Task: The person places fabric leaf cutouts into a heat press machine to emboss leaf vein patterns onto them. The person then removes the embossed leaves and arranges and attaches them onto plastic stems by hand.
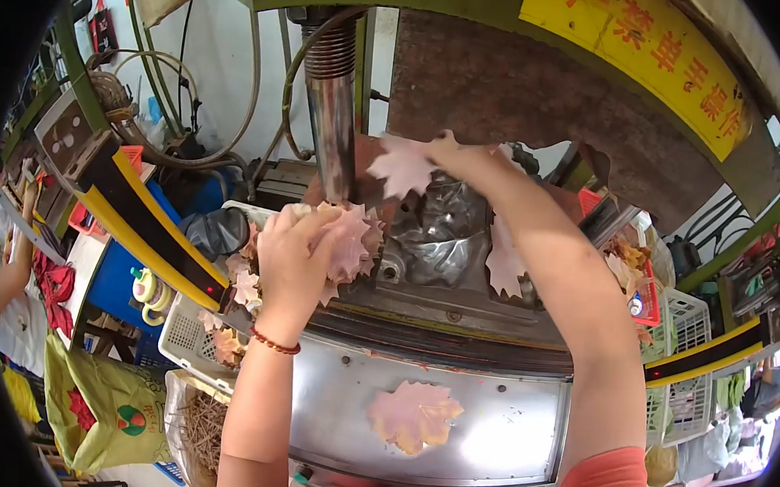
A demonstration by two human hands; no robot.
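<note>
My left hand (296, 248), with a beaded bracelet at the wrist, is closed round a stack of pink leaf-shaped pieces (354, 241) left of the metal mould (441, 233). Above the mould's left part, my right hand (449, 151) pinches a single pink leaf piece (404, 166) by its edge. More pink leaves (505, 259) lie at the mould's right side, partly behind my right forearm. A pink and yellow leaf (415, 416) rests flat on the shiny metal plate (326, 409) near my body.
A steel column (332, 142) stands behind my left hand. Yellow and black bars (154, 234) flank the machine. Crates (684, 324) with leaves stand on both sides. Overhead hangs a brown metal plate (506, 90) beside a yellow sign (638, 53). Another person's arm (16, 256) shows at far left.
</note>
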